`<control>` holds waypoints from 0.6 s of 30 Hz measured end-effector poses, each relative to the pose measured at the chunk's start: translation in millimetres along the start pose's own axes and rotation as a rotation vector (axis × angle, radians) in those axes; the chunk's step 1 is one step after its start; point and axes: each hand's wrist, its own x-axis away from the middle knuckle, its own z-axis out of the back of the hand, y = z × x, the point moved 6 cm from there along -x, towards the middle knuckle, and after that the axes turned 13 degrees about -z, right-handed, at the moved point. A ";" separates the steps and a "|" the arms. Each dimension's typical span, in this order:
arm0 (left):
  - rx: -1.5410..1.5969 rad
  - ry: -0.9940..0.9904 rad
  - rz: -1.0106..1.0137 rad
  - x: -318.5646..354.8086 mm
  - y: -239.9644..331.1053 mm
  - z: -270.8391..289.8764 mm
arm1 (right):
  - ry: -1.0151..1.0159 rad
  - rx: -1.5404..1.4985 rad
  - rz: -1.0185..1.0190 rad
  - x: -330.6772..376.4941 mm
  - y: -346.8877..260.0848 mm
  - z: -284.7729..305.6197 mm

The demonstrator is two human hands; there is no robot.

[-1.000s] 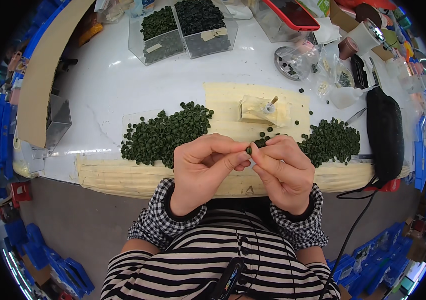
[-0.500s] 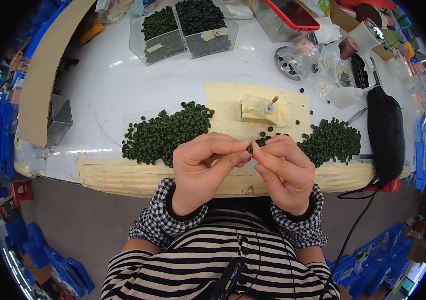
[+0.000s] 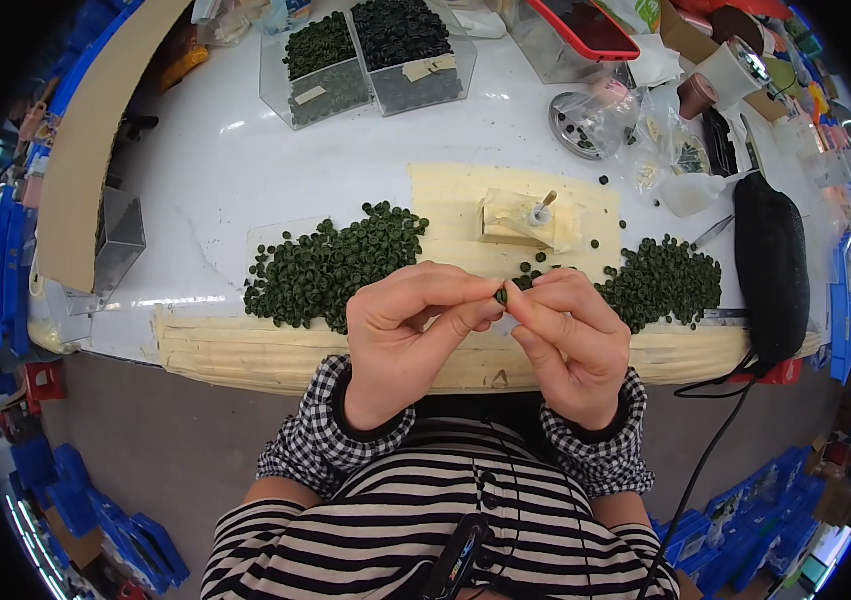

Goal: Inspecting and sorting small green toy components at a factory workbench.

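Between my two hands, near the table's front edge, is one small round dark green piece [image 3: 502, 296]. My left hand [image 3: 408, 335] pinches it between thumb and index finger, and the fingertips of my right hand [image 3: 576, 335] close on its other side. Beside my left hand lies a large heap of small dark green cup-shaped pieces [image 3: 331, 265]. A smaller heap of similar green pieces [image 3: 668, 283] spreads to the right of my right hand. Just beyond the fingers, a few loose green pieces [image 3: 534, 266] rest on the tape-covered surface.
A taped block with a small upright peg [image 3: 531, 220] stands ahead of my hands. Two clear bins of green pieces [image 3: 371, 60] sit at the back. Toward the right are a red-cased phone [image 3: 586, 28], a round dish [image 3: 578, 126], a squeeze bottle [image 3: 691, 193] and a black pouch [image 3: 772, 270].
Almost nothing differs. Both hands have shifted very slightly to the right, with the green piece still pinched between them.
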 end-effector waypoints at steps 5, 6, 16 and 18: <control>0.021 -0.001 0.023 0.0 -1.3 -0.5 | 0.019 0.012 -0.008 0.1 0.6 1.2; 0.024 -0.001 0.032 -0.1 -1.2 -0.7 | 0.021 0.011 -0.011 0.2 0.8 1.4; 0.028 0.019 0.030 1.4 -2.6 1.1 | 0.029 0.027 0.021 0.5 -2.7 0.1; -0.054 -0.006 -0.001 -0.3 0.4 1.4 | 0.028 0.012 0.020 0.4 -3.1 -0.6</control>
